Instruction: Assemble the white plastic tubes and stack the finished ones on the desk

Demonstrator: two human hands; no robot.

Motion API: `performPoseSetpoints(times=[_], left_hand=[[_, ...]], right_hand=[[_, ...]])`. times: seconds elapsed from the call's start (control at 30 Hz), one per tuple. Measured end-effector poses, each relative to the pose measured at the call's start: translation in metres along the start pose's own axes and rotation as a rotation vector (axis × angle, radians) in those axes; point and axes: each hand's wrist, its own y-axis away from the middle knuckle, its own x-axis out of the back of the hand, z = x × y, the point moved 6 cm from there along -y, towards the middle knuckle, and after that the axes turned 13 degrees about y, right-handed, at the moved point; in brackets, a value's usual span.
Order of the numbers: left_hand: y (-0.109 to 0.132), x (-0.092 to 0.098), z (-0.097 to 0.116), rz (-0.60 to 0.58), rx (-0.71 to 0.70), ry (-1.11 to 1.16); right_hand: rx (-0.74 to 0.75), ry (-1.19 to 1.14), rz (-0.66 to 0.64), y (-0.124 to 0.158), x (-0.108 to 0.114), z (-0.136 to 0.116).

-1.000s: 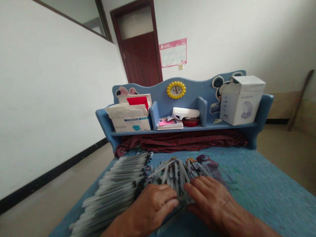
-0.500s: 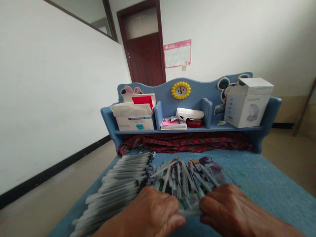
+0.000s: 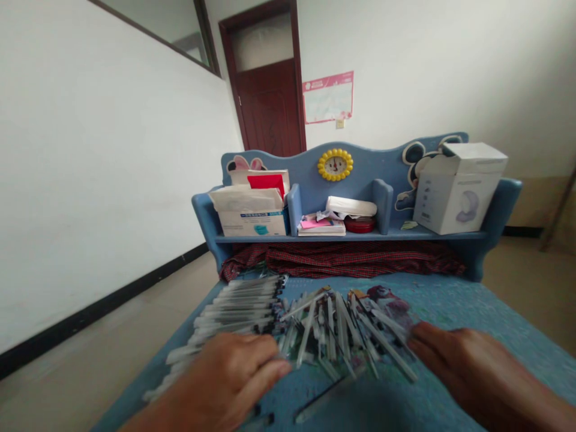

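A loose heap of clear pens (image 3: 342,333) lies fanned out on the blue desk (image 3: 472,318). To its left a neat row of the same pens (image 3: 234,312) runs along the desk's left edge. My left hand (image 3: 229,378) rests flat by the near end of that row, fingers stretched toward the heap. My right hand (image 3: 463,366) lies at the heap's right side, fingertips touching the outer pens. Neither hand holds anything. One or two pens (image 3: 324,399) lie apart near the front.
A blue shelf unit (image 3: 360,237) stands at the desk's back with a yellow clock (image 3: 335,165), a white box (image 3: 456,189), papers (image 3: 249,207) and a red checked cloth (image 3: 351,261) beneath. A brown door (image 3: 270,102) is behind.
Both hands were together over the middle of the heap; now they have moved apart, left hand to the left, right hand to the right. The heap is spread wider.
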Motion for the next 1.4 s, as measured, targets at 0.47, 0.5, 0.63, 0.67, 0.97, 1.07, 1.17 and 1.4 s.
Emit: performPoseSetpoints(times=[0.47,0.5,0.63,0.67,0.97,1.07,1.17,1.4], left_hand=[[-0.059,-0.035,-0.028,-0.019,0.243,-0.266],[-0.053,-0.030,-0.026,-0.011,0.232,-0.262],[-0.015,-0.018,-0.012,-0.092,0.199,-0.216],[-0.002,-0.018,-0.006,-0.139,0.184,-0.194],[0.086,-0.050,-0.005,-0.319,0.330,-0.097],[0.085,-0.053,-0.012,-0.315,0.322,-0.112],[0.072,-0.046,-0.006,-0.276,0.258,-0.111],[0.019,-0.032,0.030,-0.165,0.100,-0.078]], right_hand=[[-0.050,0.600,-0.162,-0.072,-0.044,-0.074],[-0.047,0.605,-0.154,-0.073,-0.045,-0.074],[-0.007,0.646,-0.061,-0.069,-0.045,-0.075],[0.009,0.650,-0.030,-0.067,-0.044,-0.075],[0.182,0.564,0.131,-0.054,-0.045,-0.077],[0.244,0.465,0.127,-0.051,-0.044,-0.082],[0.329,0.280,0.031,-0.044,-0.043,-0.093],[0.374,-0.186,-0.252,-0.033,-0.033,-0.110]])
